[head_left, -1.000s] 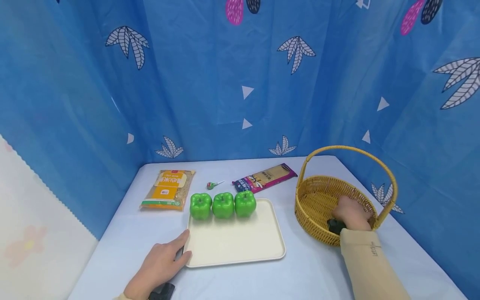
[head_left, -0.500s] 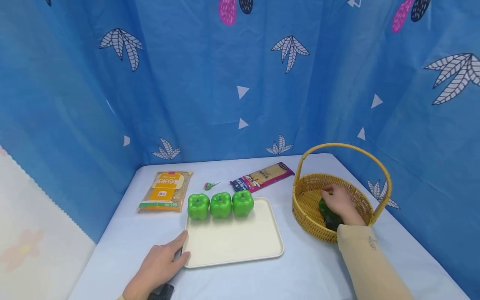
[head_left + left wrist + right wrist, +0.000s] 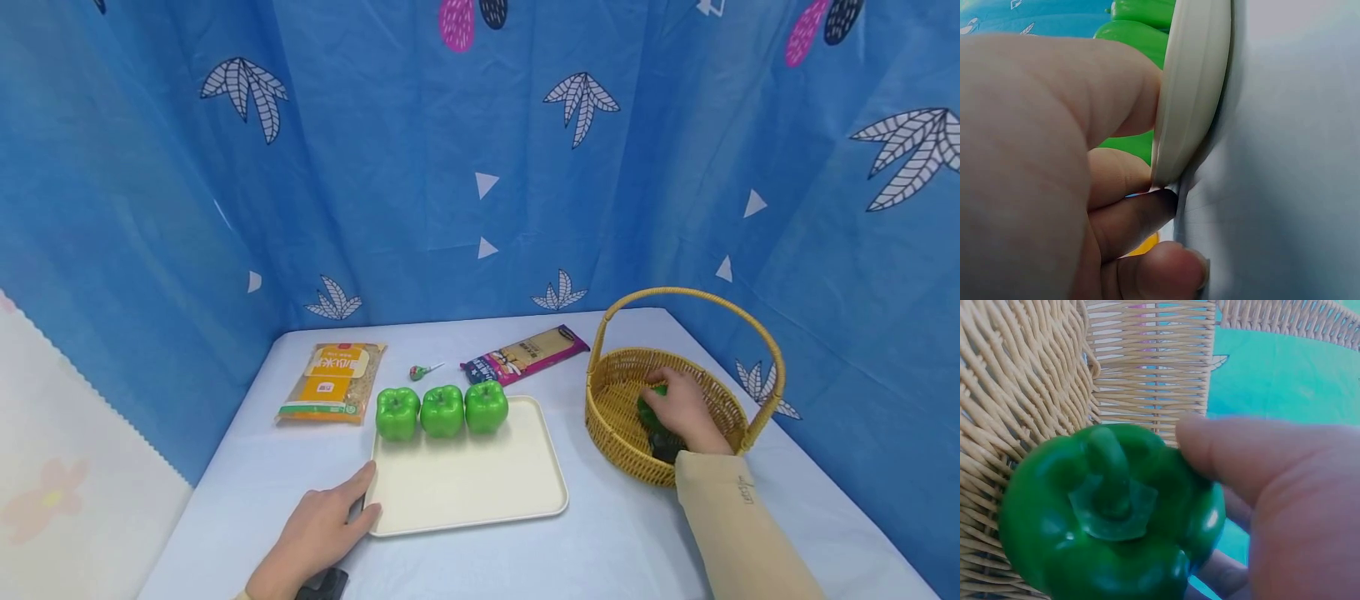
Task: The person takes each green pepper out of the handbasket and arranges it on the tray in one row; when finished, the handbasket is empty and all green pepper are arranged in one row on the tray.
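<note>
My right hand [image 3: 681,408] is inside the wicker basket [image 3: 622,446], gripping a green bell pepper [image 3: 1110,512] with the thumb on its near side. In the right wrist view the pepper's stem faces the camera, against the woven wall. At the lower left, my left hand [image 3: 318,521] rests on the left edge of a cream tray [image 3: 472,492], thumb and forefinger spread along it. The left wrist view shows the rim [image 3: 1194,87] close up, with the fingertips touching it. Three bright green bell peppers [image 3: 442,411] stand in a row along the tray's back edge.
Behind the peppers lie a lollipop [image 3: 422,372] and a purple packet [image 3: 525,354]. To the left is a bag of grain [image 3: 333,382]. The basket's tall handle [image 3: 693,292] arches over it. A blue curtain [image 3: 450,167] hangs behind the white table.
My right hand first shifted back and left within the basket, bringing the green bell pepper into view, then moved only slightly. My left hand has stayed at the tray's edge.
</note>
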The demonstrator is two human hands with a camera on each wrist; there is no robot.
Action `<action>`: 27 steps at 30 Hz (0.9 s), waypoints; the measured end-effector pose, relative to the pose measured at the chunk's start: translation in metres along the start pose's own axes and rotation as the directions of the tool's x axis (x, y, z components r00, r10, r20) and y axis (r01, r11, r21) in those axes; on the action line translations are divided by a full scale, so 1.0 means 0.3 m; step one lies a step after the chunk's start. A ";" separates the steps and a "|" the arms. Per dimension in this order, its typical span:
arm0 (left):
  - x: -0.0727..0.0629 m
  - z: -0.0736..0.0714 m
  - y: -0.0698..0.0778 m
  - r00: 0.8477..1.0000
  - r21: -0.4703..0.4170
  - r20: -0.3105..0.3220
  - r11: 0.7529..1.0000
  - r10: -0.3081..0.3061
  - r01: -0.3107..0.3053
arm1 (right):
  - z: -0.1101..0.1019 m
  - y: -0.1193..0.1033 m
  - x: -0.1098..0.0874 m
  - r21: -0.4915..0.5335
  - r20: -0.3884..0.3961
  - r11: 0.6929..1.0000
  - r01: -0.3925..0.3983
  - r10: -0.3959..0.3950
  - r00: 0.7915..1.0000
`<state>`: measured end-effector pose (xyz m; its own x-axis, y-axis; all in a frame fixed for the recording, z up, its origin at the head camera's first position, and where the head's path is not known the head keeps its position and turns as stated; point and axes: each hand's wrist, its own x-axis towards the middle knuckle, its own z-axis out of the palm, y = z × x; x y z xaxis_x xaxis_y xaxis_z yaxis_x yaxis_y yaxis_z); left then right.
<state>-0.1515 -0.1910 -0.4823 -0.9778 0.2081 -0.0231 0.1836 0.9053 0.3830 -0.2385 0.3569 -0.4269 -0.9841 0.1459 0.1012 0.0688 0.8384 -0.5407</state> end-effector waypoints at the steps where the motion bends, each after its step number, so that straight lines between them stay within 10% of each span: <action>1: 0.000 0.000 -0.001 1.000 -0.002 0.001 1.000 0.000 0.000 | -0.001 0.002 0.000 0.005 -0.001 1.000 0.008 -0.008 1.000; 11: -0.002 0.002 -0.003 1.000 -0.010 0.002 1.000 -0.003 0.003 | 0.005 0.003 0.005 -0.046 0.112 0.999 -0.010 0.015 0.994; 27: 0.002 0.001 0.003 1.000 -0.011 -0.001 1.000 0.000 0.000 | 0.002 0.005 0.002 -0.037 0.000 0.999 0.002 -0.002 1.000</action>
<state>-0.1518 -0.1900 -0.4824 -0.9779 0.2079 -0.0225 0.1825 0.9011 0.3933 -0.2389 0.3581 -0.4281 -0.9842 0.1445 0.1020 0.0731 0.8573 -0.5096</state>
